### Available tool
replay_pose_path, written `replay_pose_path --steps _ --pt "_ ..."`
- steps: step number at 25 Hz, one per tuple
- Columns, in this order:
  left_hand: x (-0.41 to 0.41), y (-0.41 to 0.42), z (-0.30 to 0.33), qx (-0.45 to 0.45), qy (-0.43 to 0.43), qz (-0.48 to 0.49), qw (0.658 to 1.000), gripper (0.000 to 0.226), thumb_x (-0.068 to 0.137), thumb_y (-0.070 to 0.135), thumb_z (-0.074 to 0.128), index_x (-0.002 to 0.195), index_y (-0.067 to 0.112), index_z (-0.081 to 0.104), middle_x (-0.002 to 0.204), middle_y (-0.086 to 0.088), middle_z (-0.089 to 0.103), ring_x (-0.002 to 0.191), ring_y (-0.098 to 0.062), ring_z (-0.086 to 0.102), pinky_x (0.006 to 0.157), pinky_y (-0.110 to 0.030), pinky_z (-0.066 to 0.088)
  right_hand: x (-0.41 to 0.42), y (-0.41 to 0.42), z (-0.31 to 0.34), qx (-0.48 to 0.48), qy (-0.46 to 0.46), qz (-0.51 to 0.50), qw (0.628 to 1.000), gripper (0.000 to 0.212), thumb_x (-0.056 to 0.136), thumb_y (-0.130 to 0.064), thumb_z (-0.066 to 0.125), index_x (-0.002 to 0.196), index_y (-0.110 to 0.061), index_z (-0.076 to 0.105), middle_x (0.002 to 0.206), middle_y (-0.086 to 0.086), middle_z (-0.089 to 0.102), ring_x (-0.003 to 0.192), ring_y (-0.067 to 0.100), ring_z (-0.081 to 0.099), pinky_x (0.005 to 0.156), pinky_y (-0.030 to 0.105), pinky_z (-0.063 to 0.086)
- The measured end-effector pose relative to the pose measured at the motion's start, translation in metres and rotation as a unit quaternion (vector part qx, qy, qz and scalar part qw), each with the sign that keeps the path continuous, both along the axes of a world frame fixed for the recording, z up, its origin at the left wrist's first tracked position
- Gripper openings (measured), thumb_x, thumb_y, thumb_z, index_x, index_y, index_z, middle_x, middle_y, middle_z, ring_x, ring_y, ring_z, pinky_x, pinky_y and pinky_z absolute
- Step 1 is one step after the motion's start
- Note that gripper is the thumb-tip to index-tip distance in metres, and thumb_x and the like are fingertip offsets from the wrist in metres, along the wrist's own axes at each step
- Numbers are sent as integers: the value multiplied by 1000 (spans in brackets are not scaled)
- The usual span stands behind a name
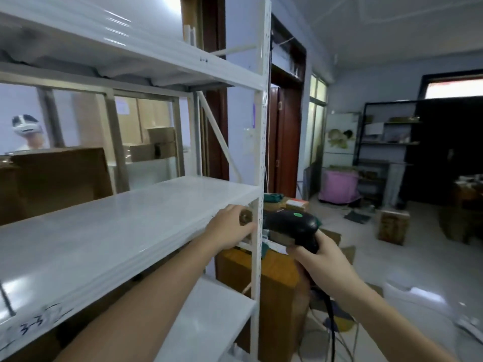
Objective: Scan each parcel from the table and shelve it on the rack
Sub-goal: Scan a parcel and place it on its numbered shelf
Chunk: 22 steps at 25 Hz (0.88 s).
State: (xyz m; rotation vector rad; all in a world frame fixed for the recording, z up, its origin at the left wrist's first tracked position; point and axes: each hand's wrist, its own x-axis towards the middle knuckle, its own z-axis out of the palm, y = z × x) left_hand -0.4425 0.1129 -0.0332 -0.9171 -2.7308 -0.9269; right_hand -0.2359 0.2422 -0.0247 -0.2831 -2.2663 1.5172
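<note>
Right hand around scanner, left hand gripping small parcel beside rack post.

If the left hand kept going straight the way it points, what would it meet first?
Probably the rack's white corner post: the left hand, holding a small brown parcel at the shelf's front edge, points right at it, though depth is unclear.

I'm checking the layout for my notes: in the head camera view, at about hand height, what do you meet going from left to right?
White shelf → left hand at the shelf's front corner → rack post → black scanner → right hand gripping its handle → cardboard box on the floor.
</note>
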Motion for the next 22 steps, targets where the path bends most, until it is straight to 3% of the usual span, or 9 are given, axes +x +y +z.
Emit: replay_pose_path --steps 2,6,11,18,22 --pt "-29 38 -11 -22 -2 -28 999 62 98 48 63 153 25 45 155 1 49 133 -22 54 102 -34 48 -19 26 -1 2 3 -42 999 9 93 -22 64 99 -28 60 52 -4 59 45 9 54 43 25 46" --pt "-78 93 -35 -64 -18 -69 995 67 97 49 60 157 27 40 161 -1 41 138 -25 51 107 -46 51 -50 69 -6 -22 8 -91 996 7 93 -20 64 95 -24 60 53 -1 58 47 14 53 51 33 45" --pt "-136 170 -61 -85 -39 -98 991 65 99 45 59 157 24 38 162 -2 40 138 -23 51 107 -40 47 -98 138 -23 -25 5 -113 993 11 92 -21 63 96 -31 61 61 0 61 54 15 56 56 35 46" --pt "-223 297 -79 -86 -47 -98 990 67 97 47 59 156 21 41 157 -2 44 130 -22 54 100 -36 52 -181 270 -40 -6 -22 -111 994 9 91 -18 62 98 -22 60 67 8 59 55 16 56 56 32 50" --pt "-275 359 -96 -106 -58 -58 991 66 98 49 59 156 22 41 157 -5 44 138 -26 47 109 -45 48 -234 348 -37 22 -37 -92 995 9 89 -24 63 98 -23 61 67 7 61 56 16 56 58 31 50"
